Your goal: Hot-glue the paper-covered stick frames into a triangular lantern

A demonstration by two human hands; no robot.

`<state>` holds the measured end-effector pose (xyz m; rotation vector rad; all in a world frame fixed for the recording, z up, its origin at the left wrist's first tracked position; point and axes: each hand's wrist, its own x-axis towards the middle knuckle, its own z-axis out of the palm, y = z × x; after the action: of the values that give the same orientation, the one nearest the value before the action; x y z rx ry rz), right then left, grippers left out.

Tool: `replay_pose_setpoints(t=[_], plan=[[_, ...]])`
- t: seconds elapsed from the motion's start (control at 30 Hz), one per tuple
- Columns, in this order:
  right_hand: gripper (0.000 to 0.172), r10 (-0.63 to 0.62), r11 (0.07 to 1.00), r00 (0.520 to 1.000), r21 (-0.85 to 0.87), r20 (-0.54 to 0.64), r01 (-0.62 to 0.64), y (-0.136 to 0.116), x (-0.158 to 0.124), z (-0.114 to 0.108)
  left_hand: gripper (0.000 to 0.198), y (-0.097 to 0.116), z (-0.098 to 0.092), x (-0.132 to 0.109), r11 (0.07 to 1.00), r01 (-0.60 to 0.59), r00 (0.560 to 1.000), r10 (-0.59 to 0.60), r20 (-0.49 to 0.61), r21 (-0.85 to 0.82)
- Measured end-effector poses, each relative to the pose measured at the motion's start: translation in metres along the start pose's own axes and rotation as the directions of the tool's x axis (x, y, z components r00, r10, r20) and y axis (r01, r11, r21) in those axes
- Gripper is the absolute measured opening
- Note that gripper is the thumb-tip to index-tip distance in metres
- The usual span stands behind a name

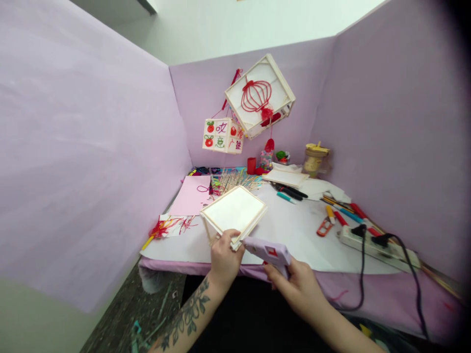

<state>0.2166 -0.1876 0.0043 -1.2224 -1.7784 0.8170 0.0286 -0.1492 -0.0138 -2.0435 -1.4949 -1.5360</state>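
Observation:
My left hand [225, 255] is closed on the near corner of a lantern frame [235, 211], a box of thin wooden strips with white panels. The frame is tilted above the table's front part. My right hand [296, 284] grips a lilac hot glue gun [270, 251] by its handle. The gun's nozzle points left, close to the corner that my left fingers hold; whether it touches the wood I cannot tell. Part of the trigger is hidden by my fingers.
Finished lanterns [222, 135] hang at the back. Wooden sticks [239, 180], pliers [290, 190], a teal pen-like tool [286, 197] and an orange cutter [326, 223] lie on the table. At the right sits a power strip [379, 245] with black cables. Red threads [162, 229] lie left.

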Motion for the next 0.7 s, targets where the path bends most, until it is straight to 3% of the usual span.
replay_pose_setpoints(t=[0.17, 0.43, 0.7], plan=[[0.029, -0.008, 1.000, 1.000, -0.008, -0.002, 0.008, -0.004, 0.002, 0.001, 0.030, -0.001, 0.000, -0.001, 1.000, 0.007, 1.000, -0.007, -0.018, -0.018], [0.032, 0.079, 0.995, 0.992, -0.046, -0.097, -0.083, 0.011, 0.015, -0.003, 0.029, 0.003, 0.003, 0.001, 0.998, 0.062, 0.996, -0.062, -0.060, -0.012], [0.029, -0.045, 0.999, 0.999, -0.025, 0.025, 0.045, -0.002, 0.003, 0.001, 0.024, 0.000, -0.001, 0.001, 1.000, 0.023, 1.000, -0.023, -0.005, -0.019]])
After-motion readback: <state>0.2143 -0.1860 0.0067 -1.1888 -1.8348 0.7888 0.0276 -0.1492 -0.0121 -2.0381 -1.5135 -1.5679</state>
